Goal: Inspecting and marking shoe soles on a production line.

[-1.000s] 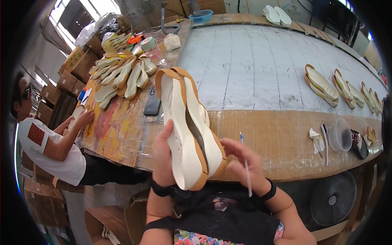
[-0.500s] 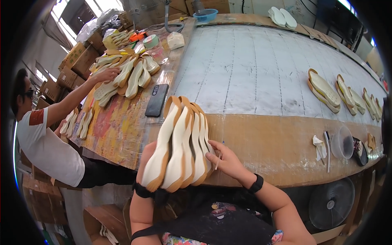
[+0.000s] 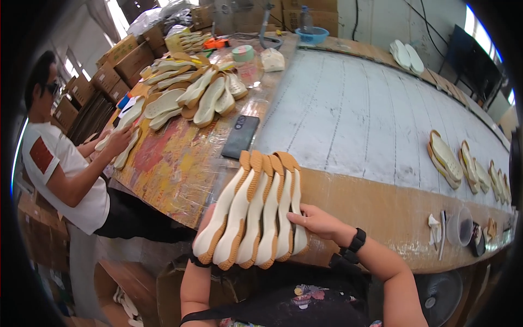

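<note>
A row of several white shoe soles (image 3: 255, 218) with tan bottoms is held on edge between my two hands, above the table's near edge. My left hand (image 3: 205, 222) grips the row from its left side, its fingers mostly hidden behind the soles. My right hand (image 3: 321, 223) closes on the right end of the row, thumb on the outermost sole. A dark phone (image 3: 241, 136) lies on the table just beyond the soles. Farther left is a heap of similar soles (image 3: 210, 101).
At the left, a co-worker (image 3: 76, 174) handles soles at the table edge. Several soles (image 3: 444, 161) stand on the white surface at the right. A clear plastic cup (image 3: 460, 226) sits near the front right edge. A blue basin (image 3: 312, 36) is at the back.
The held soles have spread into a more even fan, and my right hand has shifted along their right side. The co-worker's hand has left the heap for soles nearer their body. The view has turned.
</note>
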Demonstrator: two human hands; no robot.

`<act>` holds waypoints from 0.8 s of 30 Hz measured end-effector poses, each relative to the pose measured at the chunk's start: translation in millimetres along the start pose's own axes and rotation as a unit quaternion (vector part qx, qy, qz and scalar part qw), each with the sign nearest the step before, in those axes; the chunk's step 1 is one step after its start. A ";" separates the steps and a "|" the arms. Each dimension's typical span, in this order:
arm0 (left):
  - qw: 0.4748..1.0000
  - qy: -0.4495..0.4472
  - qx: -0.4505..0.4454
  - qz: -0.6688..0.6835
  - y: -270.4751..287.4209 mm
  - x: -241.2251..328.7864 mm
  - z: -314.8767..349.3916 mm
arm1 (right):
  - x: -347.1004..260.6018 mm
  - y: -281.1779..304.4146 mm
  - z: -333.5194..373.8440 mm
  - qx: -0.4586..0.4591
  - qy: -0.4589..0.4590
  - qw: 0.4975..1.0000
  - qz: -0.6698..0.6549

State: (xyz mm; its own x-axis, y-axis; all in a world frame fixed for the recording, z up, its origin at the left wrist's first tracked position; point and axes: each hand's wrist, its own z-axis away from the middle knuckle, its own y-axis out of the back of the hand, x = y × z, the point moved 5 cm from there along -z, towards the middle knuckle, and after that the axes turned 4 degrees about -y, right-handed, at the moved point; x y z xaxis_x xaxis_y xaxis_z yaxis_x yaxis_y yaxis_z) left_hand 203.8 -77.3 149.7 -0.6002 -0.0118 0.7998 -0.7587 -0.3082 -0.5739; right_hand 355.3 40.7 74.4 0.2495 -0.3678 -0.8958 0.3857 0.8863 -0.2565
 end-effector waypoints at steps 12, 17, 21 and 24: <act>0.981 0.099 -0.039 0.162 25.7 -8.8 -30.5 | 9.4 -29.6 -12.1 -0.051 -0.055 0.962 -0.262; 0.962 -0.154 0.076 0.211 66.9 39.7 -9.6 | -59.4 -43.7 -70.3 -0.080 0.017 0.941 -0.327; 0.942 -0.168 0.165 0.237 98.3 26.2 9.5 | -187.6 -57.7 -156.9 -0.133 0.161 0.937 -0.279; 0.954 -0.143 0.159 0.210 95.7 6.2 12.4 | -268.8 -66.7 -205.6 -0.088 0.272 0.927 -0.243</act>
State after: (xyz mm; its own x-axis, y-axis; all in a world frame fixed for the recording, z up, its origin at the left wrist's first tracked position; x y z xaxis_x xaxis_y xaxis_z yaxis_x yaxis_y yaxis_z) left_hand 130.6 -118.7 102.0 -0.7064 -0.4426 0.5524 -0.3236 -0.4921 -0.8082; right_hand 79.9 138.3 257.6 -0.4196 -0.5817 -0.6968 0.1716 0.7029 -0.6902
